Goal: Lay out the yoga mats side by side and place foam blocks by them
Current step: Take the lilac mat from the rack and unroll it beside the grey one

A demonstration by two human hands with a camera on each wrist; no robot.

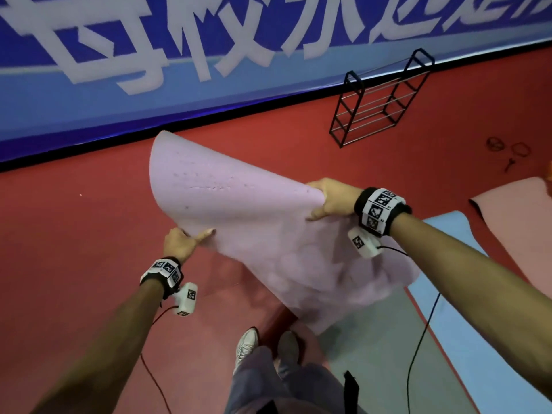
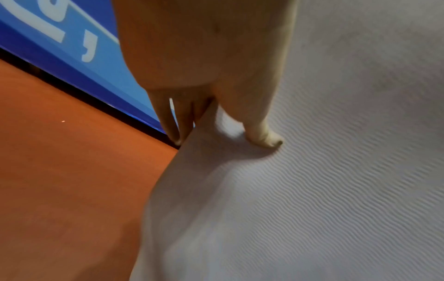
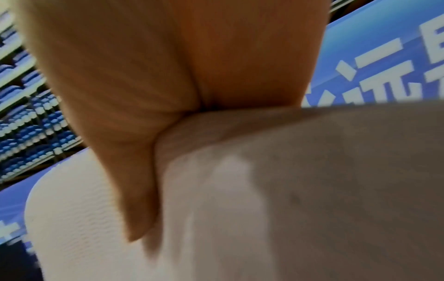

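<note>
A pale pink yoga mat [image 1: 239,210] hangs in the air in front of me, curled and partly unrolled, its lower end near my feet. My left hand [image 1: 186,239] pinches the mat's left edge, thumb on top and fingers underneath. The left wrist view shows that thumb pressed into the ribbed mat [image 2: 336,190], with my left hand [image 2: 223,131] astride the edge. My right hand [image 1: 330,200] grips the mat's right edge higher up. In the right wrist view my right hand [image 3: 153,152] clamps the mat [image 3: 312,190]. No foam blocks are in view.
Grey mat [image 1: 379,339], blue mat [image 1: 466,294] and a pink mat [image 1: 519,216] lie side by side on the red floor [image 1: 74,234] at the right. A black wire rack [image 1: 379,100] stands against the blue banner wall [image 1: 119,70]. Cables hang from both wrists.
</note>
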